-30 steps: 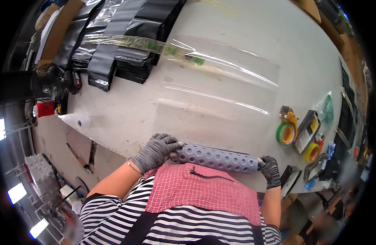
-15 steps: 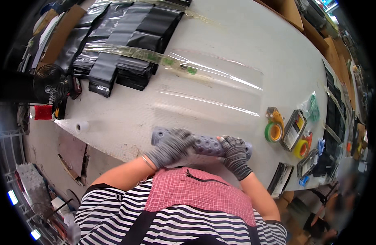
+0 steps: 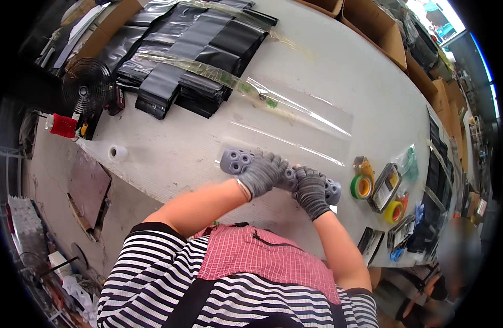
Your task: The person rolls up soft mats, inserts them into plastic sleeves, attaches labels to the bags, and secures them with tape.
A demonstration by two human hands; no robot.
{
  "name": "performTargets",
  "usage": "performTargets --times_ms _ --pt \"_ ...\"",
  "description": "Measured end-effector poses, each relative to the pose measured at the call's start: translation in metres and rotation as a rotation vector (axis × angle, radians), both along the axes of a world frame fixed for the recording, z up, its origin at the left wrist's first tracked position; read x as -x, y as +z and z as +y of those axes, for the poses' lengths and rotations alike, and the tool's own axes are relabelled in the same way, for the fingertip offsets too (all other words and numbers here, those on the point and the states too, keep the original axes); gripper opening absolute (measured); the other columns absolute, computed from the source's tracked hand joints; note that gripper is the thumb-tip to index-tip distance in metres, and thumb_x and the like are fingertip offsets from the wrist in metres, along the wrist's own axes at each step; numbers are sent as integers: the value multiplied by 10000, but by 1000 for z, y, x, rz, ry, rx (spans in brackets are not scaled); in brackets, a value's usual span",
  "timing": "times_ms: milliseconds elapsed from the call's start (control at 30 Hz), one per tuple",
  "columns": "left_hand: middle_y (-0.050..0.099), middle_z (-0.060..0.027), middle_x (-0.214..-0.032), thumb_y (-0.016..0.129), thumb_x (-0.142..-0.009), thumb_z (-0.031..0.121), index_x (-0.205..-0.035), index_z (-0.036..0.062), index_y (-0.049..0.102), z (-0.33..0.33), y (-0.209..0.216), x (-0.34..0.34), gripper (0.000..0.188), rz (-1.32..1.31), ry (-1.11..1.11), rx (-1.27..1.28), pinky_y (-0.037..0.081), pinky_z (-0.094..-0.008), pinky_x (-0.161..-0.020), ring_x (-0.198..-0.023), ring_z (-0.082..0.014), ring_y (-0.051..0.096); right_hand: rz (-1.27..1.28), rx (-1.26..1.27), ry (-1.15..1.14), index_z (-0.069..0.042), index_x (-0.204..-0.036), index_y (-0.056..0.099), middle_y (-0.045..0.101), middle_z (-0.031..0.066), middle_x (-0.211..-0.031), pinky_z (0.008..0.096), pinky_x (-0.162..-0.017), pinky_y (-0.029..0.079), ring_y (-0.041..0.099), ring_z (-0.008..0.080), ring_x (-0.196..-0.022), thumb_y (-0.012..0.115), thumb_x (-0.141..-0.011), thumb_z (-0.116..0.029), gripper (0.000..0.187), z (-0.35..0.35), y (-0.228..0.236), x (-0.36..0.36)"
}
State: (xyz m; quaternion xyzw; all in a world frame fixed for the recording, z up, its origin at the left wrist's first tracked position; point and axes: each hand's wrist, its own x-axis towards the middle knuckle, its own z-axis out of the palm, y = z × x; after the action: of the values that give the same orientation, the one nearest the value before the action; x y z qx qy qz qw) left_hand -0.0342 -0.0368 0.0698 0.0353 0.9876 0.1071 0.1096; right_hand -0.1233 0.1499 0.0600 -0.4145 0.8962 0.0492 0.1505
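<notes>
Both of my hands, in grey gloves, press on a grey foam roller (image 3: 238, 162) with hexagon-like bumps. My left hand (image 3: 262, 174) wraps over its left half, and my right hand (image 3: 310, 191) grips near its right end. The roller lies across the near end of a clear plastic film (image 3: 300, 131) spread on the white table. Whether the film goes round the roller is hard to see. Its far edge lies next to yellowish tape running from the black plastic bags (image 3: 213, 49).
Tape rolls in dispensers (image 3: 362, 187) and black-framed trays (image 3: 385, 187) stand on the right. A small white roll (image 3: 117, 153) sits near the left table edge (image 3: 148, 190), with a black fan (image 3: 86, 87) behind it. Open cardboard boxes (image 3: 374, 33) line the far side.
My hands have pushed the roller away from me over the film, so less film lies flat beyond it. The head view has shifted slightly too.
</notes>
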Motion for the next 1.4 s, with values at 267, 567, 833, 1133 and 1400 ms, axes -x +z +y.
performTargets --times_ms 267,567,833,1133,1400 --pt "659 -106 -1082 678 -791 218 -1116 104 606 33 -16 -61 352 -8 -55 -60 493 -412 -920 -1050 -262 628 -187 -33 8 -204 -1380 500 613 86 -1253 482 -972 423 592 279 -1156 753 -731 -372 717 27 6 -51" --pt "539 -185 -1352 807 -725 364 -1371 72 540 -11 10 11 758 -358 -229 -177 373 -408 -1119 -1317 -343 459 -320 -34 -2 -184 -1448 477 559 125 -1375 522 -1077 377 519 329 -1291 881 -653 -418 921 7 10 -21" --pt "481 -168 -1452 779 -763 416 -1482 96 429 12 -2 -46 861 222 23 -11 246 -488 -1198 -1391 -318 410 -670 -113 -11 -154 -1475 479 508 175 -1439 467 -1138 383 460 376 -1357 909 -605 -426 1009 -15 18 32" --pt "635 -143 -1222 800 -744 407 -1327 115 573 -11 0 1 690 -95 13 -229 380 -466 -1078 -1197 -330 568 -139 499 26 -71 -1403 527 514 168 -1431 463 -1109 398 485 320 -1333 744 -779 -209 675 20 32 -23" --pt "662 -178 -1224 799 -761 452 -1295 83 614 -32 -5 46 675 -335 -101 -308 424 -470 -1032 -1179 -369 595 87 471 96 -59 -1375 541 522 126 -1430 500 -1146 308 472 291 -1339 584 -858 -137 524 40 0 -62"
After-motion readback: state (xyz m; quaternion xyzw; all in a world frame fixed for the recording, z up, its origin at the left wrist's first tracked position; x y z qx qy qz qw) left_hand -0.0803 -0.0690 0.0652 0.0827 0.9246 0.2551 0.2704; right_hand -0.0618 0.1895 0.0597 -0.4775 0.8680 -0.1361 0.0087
